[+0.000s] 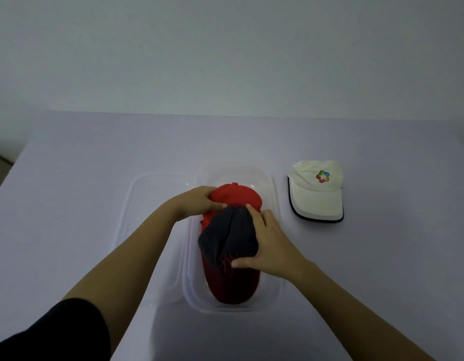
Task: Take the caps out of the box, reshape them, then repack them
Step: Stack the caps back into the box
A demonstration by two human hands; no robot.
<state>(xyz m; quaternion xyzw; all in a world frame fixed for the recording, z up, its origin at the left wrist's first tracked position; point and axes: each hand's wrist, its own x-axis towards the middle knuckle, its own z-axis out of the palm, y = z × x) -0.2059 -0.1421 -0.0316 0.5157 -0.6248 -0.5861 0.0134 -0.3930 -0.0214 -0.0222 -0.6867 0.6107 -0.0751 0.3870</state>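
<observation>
Both hands are in the clear box (pixel 274 194): right hand (pixel 271 241) clasps the dark cap (pixel 225 235), left hand (pixel 197 201) grips the red cap (pixel 241 198) (partly hidden beneath); white cap (pixel 316 194) lies beyond the right fingers.

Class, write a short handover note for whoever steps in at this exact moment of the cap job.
Left hand: gripping the red cap in the clear box.
Right hand: fingers around the dark cap, over the same box.
White cap: out on the table, right of the box.
Lid: beside the box, left.
Left: whether these are coming out or going back is unclear; white cap unpacked.
</observation>
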